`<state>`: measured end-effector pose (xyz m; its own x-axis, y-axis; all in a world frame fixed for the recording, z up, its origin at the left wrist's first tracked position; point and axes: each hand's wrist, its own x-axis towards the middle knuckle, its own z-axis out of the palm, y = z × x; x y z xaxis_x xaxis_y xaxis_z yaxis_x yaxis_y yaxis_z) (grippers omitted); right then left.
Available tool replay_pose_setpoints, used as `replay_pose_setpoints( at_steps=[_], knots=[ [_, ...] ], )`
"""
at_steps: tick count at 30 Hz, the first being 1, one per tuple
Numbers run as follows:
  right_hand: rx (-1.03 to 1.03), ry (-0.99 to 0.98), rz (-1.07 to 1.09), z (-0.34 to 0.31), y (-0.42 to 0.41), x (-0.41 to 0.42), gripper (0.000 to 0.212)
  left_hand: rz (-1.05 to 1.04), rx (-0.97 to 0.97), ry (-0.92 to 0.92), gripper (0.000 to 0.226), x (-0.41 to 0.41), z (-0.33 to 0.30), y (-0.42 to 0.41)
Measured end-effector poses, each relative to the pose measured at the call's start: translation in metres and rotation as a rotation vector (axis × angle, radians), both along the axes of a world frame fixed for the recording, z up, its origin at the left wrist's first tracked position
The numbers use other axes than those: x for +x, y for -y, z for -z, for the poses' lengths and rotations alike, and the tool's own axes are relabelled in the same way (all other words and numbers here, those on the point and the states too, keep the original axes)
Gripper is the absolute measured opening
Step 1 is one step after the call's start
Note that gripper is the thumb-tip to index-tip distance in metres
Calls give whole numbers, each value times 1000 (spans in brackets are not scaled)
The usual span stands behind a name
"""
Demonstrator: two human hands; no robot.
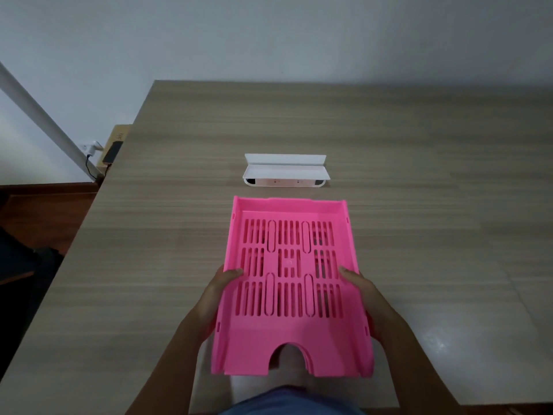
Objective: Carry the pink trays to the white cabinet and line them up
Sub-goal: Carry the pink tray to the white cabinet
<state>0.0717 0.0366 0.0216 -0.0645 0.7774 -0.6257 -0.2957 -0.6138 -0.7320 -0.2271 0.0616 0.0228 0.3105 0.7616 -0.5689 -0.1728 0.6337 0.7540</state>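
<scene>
A stack of pink slotted trays (291, 333) is held over the wooden table's near edge, with its notched front towards me. My left hand (220, 290) grips the stack's left wall, thumb resting inside on the slotted floor. My right hand (360, 290) grips the right wall the same way. Layered edges at the near corners show more than one tray nested together. No white cabinet is in view.
The wooden table (167, 223) stretches ahead to a pale wall. A small white shelf-like bracket (284, 172) lies just beyond the trays' far end. Off the table's left edge are a cardboard box with a dark device (113, 151), a wall plug and a white pole.
</scene>
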Motion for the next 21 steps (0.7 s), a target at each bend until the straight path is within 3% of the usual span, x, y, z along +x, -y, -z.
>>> replay_pose_setpoints(
  at_steps=[10, 18, 21],
  knots=[
    [65, 73, -42, 18, -5, 9, 42, -17, 38, -59, 82, 3, -5, 9],
    [105, 9, -155, 24, -17, 3, 31, -225, 73, -75, 76, -1, 4, 53],
    [113, 4, -231, 28, -27, -10, 38, -334, 62, -90, 74, -11, 11, 77]
  ],
)
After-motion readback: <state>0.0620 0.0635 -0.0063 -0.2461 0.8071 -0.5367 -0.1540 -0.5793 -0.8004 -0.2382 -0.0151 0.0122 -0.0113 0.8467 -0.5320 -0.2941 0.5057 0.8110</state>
